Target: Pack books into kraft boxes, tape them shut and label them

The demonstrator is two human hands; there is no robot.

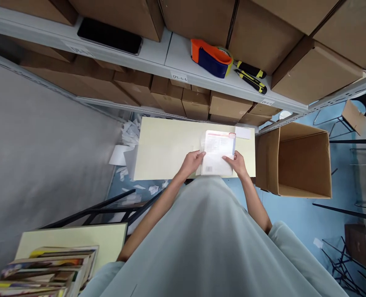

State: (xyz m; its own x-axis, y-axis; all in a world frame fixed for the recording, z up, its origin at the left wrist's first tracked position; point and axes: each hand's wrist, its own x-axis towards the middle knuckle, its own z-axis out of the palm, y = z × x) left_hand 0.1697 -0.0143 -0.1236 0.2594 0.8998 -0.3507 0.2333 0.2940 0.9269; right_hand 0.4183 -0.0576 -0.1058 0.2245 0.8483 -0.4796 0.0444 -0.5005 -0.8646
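Observation:
A thin white book (217, 159) with a barcode at its lower left and a reddish band along its top is held near the front edge of the pale yellow table (167, 144). My left hand (194, 161) grips its left edge, thumb on top. On the opposite edge, my right hand (236, 162) has its thumb on the cover and its fingers round the side. Some whitish, see-through material shows along the book's left side; I cannot make out what it is. A small white card (242, 133) lies on the table just beyond the book's upper right corner.
An open cardboard box (303, 161) stands right of the table. Above, a shelf (158, 51) carries a black phone (110, 36), a tape dispenser (212, 57), utility knives (251, 76) and cartons. Stacked books (49, 270) lie at lower left; crumpled paper (131, 133) sits by the wall.

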